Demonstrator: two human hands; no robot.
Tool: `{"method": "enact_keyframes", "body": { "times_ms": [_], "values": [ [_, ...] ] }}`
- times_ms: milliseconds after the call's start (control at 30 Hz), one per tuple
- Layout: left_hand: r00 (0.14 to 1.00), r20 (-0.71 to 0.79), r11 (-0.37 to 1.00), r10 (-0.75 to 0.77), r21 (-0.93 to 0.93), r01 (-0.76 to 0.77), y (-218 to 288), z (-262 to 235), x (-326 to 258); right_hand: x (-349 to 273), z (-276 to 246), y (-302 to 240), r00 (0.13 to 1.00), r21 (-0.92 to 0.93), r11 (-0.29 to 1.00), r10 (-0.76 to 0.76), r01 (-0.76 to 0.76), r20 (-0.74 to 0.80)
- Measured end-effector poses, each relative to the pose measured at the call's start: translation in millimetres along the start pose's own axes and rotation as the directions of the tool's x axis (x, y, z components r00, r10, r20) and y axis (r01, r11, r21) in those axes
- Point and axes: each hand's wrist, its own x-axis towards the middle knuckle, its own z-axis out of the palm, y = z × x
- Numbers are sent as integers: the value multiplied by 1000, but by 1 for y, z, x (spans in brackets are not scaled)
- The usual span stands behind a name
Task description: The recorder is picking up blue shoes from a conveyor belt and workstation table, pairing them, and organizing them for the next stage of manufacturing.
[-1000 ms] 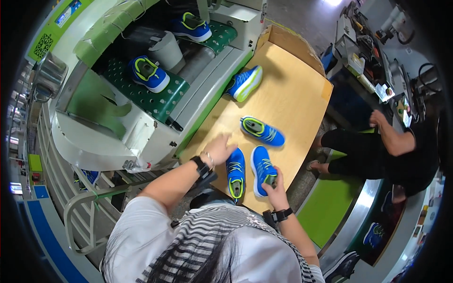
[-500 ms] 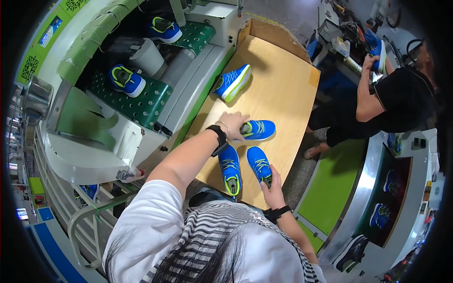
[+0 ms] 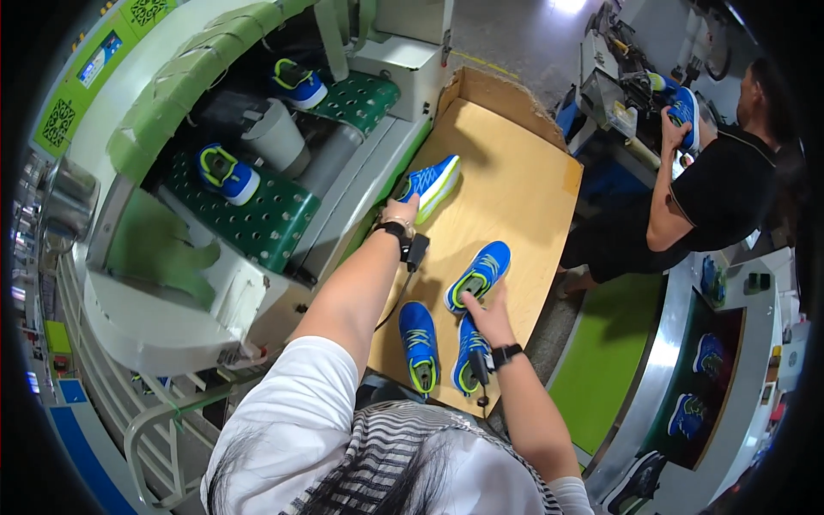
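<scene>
Blue shoes spread on a cardboard board – sorting seems to be the step in hand.

Nearest, two shoes (image 3: 419, 345) lie side by side; right hand (image 3: 487, 311) rests loose on a third shoe (image 3: 478, 275), not gripping. Farther, left hand (image 3: 401, 210) reaches with open fingers to the far shoe (image 3: 432, 183) at the board (image 3: 524, 197) edge; next it needs a firm grasp, I think. Beyond, a green machine (image 3: 257, 215) carries more shoes, and another person (image 3: 704, 206) works nearby.

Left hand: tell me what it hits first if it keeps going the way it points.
The left hand points up the cardboard board at the blue shoe lying near the machine's edge. Its fingertips look at or almost on that shoe's heel, so the shoe comes first, though contact is hard to judge.
</scene>
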Motion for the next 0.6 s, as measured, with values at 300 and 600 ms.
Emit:
{"method": "enact_keyframes", "body": {
  "times_ms": [300,600],
  "values": [
    [579,70,570,812,121,-813,-7,31,-52,49,-4,-1,979,-9,998,60,-62,-193],
    [799,147,702,584,-586,-405,-26,58,-54,72,-31,10,988,227,968,127,-105,-82]
  ]
}}
